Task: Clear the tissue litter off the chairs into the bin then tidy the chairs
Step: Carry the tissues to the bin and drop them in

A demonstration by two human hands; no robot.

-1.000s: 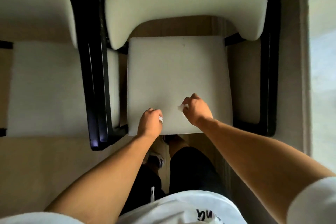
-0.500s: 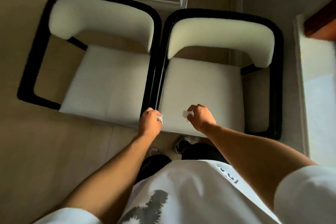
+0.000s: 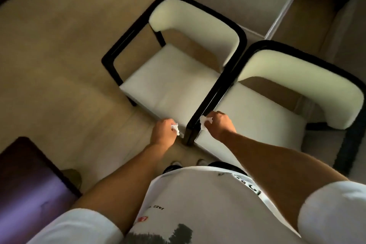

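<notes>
Two cream-cushioned chairs with black frames stand side by side, the left chair point(image 3: 174, 85) and the right chair point(image 3: 263, 123). Both seats show no litter. My left hand point(image 3: 163, 131) is shut on a small crumpled white tissue point(image 3: 175, 128) in front of the left chair's front edge. My right hand point(image 3: 219, 125) is shut on another crumpled tissue point(image 3: 204, 122) just over the front left corner of the right chair, beside its black arm. No bin is in view.
A dark purple-brown table or stool point(image 3: 25, 188) sits at the lower left. Tan floor point(image 3: 59, 65) stretches to the left of the chairs. A pale wall and a doorway edge point(image 3: 277, 18) lie behind the chairs.
Both hands have come back from the right chair's seat with the tissues still in them. My view has swung to the left, so the chairs now lie further right.
</notes>
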